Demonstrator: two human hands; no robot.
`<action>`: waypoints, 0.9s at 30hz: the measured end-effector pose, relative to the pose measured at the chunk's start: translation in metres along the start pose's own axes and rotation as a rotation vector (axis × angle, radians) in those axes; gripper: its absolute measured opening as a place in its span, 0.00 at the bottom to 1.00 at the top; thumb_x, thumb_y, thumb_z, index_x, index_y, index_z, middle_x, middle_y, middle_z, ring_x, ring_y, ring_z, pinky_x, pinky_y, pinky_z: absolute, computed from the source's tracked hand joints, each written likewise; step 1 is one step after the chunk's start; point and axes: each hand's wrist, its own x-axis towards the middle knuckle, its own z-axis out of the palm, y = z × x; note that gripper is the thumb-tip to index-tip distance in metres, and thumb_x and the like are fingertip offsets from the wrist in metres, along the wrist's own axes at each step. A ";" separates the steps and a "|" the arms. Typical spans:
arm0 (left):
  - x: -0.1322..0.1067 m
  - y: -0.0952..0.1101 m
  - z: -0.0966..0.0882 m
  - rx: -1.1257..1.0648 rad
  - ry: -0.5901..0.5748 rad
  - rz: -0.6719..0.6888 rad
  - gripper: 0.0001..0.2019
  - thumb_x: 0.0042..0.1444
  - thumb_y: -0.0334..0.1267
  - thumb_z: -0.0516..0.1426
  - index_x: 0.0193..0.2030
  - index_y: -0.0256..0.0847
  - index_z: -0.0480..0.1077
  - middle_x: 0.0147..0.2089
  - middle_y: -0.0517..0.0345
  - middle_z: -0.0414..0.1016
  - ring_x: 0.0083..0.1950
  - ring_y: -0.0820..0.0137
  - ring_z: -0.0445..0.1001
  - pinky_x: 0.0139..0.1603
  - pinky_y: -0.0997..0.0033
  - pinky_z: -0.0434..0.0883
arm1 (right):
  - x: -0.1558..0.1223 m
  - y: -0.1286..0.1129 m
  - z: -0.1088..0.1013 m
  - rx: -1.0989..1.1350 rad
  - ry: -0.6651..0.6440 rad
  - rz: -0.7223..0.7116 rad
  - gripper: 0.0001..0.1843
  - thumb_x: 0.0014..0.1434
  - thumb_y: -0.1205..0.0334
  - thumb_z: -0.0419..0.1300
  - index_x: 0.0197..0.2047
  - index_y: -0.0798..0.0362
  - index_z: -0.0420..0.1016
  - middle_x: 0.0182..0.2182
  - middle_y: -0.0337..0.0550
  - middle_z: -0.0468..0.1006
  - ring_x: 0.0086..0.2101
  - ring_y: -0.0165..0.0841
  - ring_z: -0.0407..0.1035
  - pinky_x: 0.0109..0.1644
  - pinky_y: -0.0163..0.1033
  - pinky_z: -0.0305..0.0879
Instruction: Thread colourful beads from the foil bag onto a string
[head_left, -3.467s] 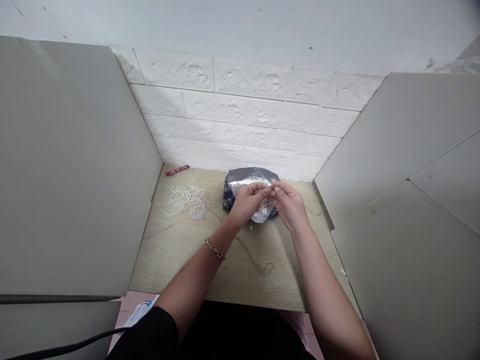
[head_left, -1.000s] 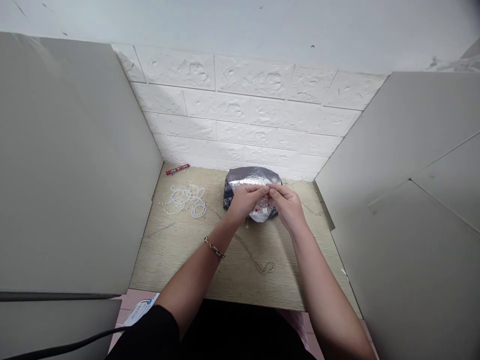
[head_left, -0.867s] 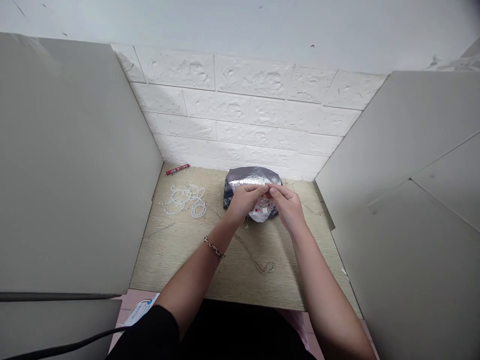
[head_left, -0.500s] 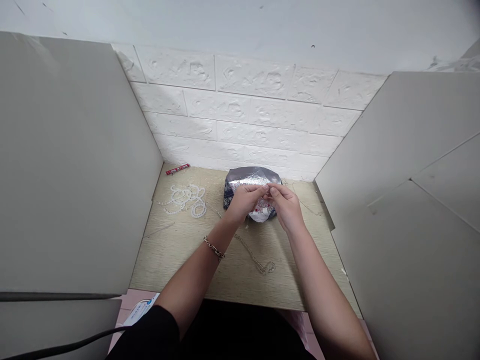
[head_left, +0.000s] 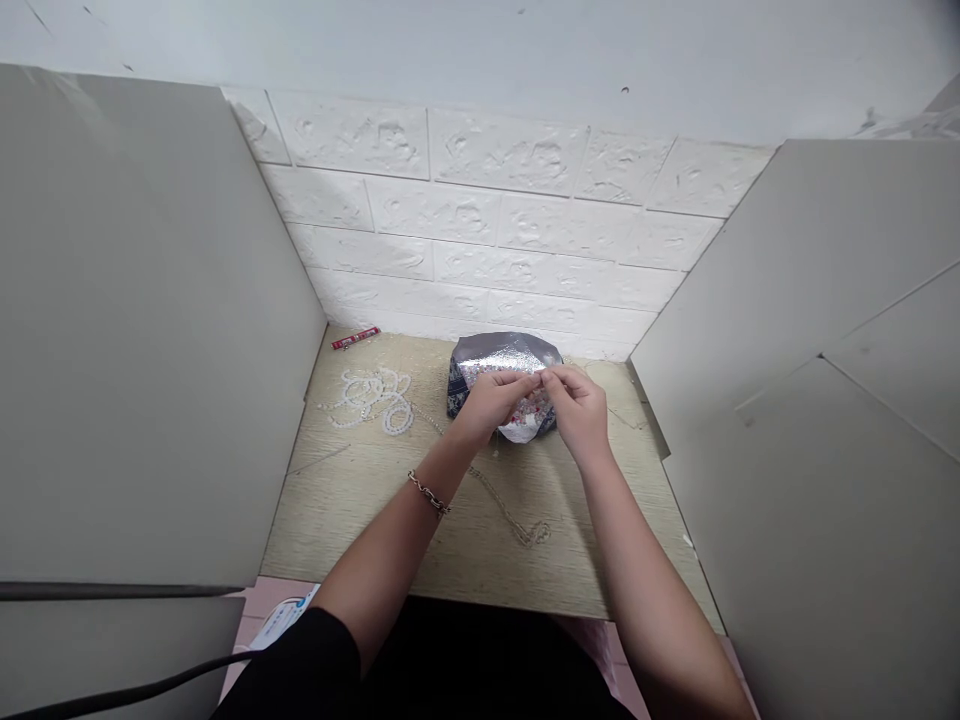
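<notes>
My left hand (head_left: 491,400) and my right hand (head_left: 577,408) meet fingertip to fingertip just over a crumpled silver foil bag (head_left: 499,352) holding small beads. Both hands pinch something tiny between thumb and forefinger; it is too small to make out. A thin beaded strand (head_left: 510,518) trails from under my left hand toward me across the wooden table (head_left: 352,510). A chain bracelet (head_left: 430,495) is on my left wrist.
A heap of white bead strands (head_left: 371,398) lies at the left of the table. A small red stick-shaped item (head_left: 355,339) rests by the white brick wall (head_left: 487,230). Grey boards (head_left: 150,330) close in both sides; the right board (head_left: 810,380) slants inward.
Both hands have stayed over the foil bag with only small finger shifts; my right hand has edged slightly right and its fingers have curled a little more.
</notes>
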 end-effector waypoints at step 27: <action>-0.005 -0.003 0.003 -0.052 -0.413 0.000 0.11 0.44 0.41 0.57 0.30 0.34 0.70 0.30 0.55 0.71 0.27 0.79 0.64 0.30 0.77 0.61 | 0.069 -0.112 -0.022 0.419 -0.081 0.028 0.09 0.56 0.62 0.45 0.27 0.54 0.60 0.21 0.32 0.70 0.17 0.18 0.64 0.27 0.31 0.61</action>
